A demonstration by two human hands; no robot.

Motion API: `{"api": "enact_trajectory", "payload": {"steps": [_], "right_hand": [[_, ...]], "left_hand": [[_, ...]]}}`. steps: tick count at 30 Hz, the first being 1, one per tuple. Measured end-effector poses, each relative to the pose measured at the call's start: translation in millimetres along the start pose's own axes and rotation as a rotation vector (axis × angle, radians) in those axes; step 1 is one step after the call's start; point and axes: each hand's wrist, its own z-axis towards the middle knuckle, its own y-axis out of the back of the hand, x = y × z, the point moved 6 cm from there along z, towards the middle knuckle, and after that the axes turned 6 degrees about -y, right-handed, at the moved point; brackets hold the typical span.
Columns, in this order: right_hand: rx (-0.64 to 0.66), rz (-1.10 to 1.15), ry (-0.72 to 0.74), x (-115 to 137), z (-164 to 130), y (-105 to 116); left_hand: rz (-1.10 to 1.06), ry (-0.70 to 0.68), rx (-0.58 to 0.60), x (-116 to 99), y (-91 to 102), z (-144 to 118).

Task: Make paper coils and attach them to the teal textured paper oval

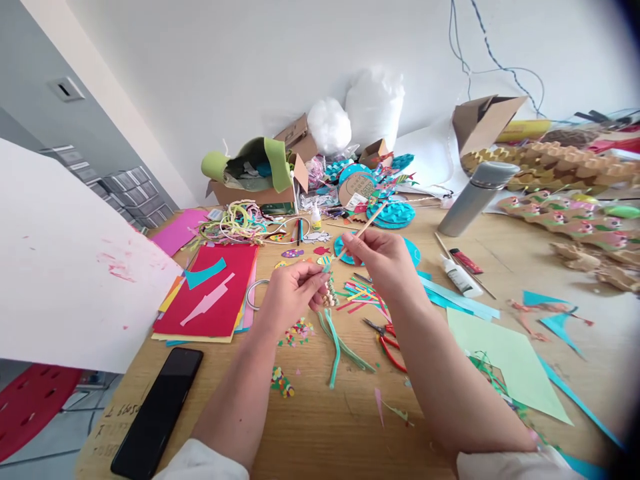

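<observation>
My right hand (pixel 385 260) pinches a thin wooden stick (pixel 371 220) that slants up to the right. Its lower end points toward my left hand (pixel 300 290), whose fingers are closed on a small pale blue-green strip (pixel 327 267). Whether the stick touches the strip is unclear. Beneath my hands hang or lie pale green fuzzy strips (pixel 333 353), with a cluster of small beige pieces (pixel 330 293) behind the left fingers. Thin coloured paper strips (pixel 363 293) and red-handled pliers (pixel 390 343) lie between my forearms. Small fish cut-outs (pixel 293 253) and a blue disc (pixel 410 250) are just beyond.
Red paper sheets (pixel 215 287) and a black phone (pixel 157 413) lie left. A grey bottle (pixel 475 200) stands upright right of my hands, near a white glue bottle (pixel 460 277) and light green paper (pixel 500 360). Boxes and craft supplies line the wall.
</observation>
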Motion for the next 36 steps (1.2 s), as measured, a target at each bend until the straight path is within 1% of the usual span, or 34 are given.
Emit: {"api": "enact_trajectory", "payload": {"steps": [2,5,6,7,8,9,11,12,14,17,19,20,22,23,24,26,27,29,31,32,34,36], "right_hand": [[-0.101,0.042,0.027,-1.6,5.1,16.7],[-0.336,0.055,0.077,-3.3,11.4,55.3],[-0.402,-0.005,0.075,-4.1,13.2,68.1],[-0.43,-0.125,0.047,-5.8,16.0,77.9],[-0.404,-0.302,0.0,-9.0,20.1,83.7],[-0.329,-0.527,-0.064,-14.8,24.9,85.6],[-0.098,-0.983,-0.19,-35.2,32.9,82.7],[0.023,-1.169,-0.253,-48.8,35.1,80.7],[0.104,-1.264,-0.314,-70.6,38.9,79.9],[0.163,-1.295,-0.375,-97.4,41.8,77.9],[0.183,-1.308,-0.399,-105.8,42.1,76.1],[0.181,-1.31,-0.398,-105.8,42.2,74.2],[0.161,-1.296,-0.358,-97.3,42.3,65.5],[0.152,-1.276,-0.32,-90.0,41.9,57.8],[0.154,-1.246,-0.272,-81.7,40.7,47.6],[0.207,-1.116,-0.16,-64.9,34.8,20.6],[0.264,-0.989,-0.103,-57.1,29.8,4.6],[0.4,-0.528,-0.04,-42.8,17.2,-25.3],[0.477,-0.244,-0.047,-34.7,5.9,-45.5],[0.494,-0.171,-0.059,-32.5,1.6,-52.3],[0.502,-0.095,-0.08,-29.9,-3.9,-60.1],[0.505,-0.05,-0.098,-28.1,-6.3,-63.0]], "left_hand": [[-0.012,0.021,0.031,2.6,0.2,1.2],[-0.041,0.063,0.061,10.3,1.7,4.1],[-0.059,0.079,0.058,13.3,2.7,5.3],[-0.081,0.096,0.047,16.1,3.9,6.5],[-0.114,0.111,0.028,18.4,5.2,7.8],[-0.161,0.126,0.009,20.2,6.0,8.9],[-0.286,0.166,-0.014,22.6,5.6,10.4],[-0.356,0.191,-0.013,23.4,4.3,10.8],[-0.49,0.236,-0.004,24.0,1.0,11.3],[-0.642,0.252,-0.019,24.0,-0.9,12.4],[-0.703,0.225,-0.066,24.4,1.3,13.9],[-0.723,0.206,-0.101,25.0,3.4,14.7],[-0.749,0.163,-0.18,26.3,8.7,16.1],[-0.756,0.14,-0.223,26.9,11.7,16.6],[-0.758,0.114,-0.267,27.2,15.0,17.0],[-0.755,0.049,-0.364,26.4,22.6,17.2],[-0.752,0.015,-0.41,25.5,26.5,16.9],[-0.743,-0.039,-0.483,23.3,32.7,16.0],[-0.723,-0.067,-0.527,21.2,36.7,15.1],[-0.71,-0.073,-0.543,20.6,38.0,14.7],[-0.688,-0.072,-0.56,20.4,39.0,14.0],[-0.682,-0.063,-0.562,21.6,38.1,13.7]]}}
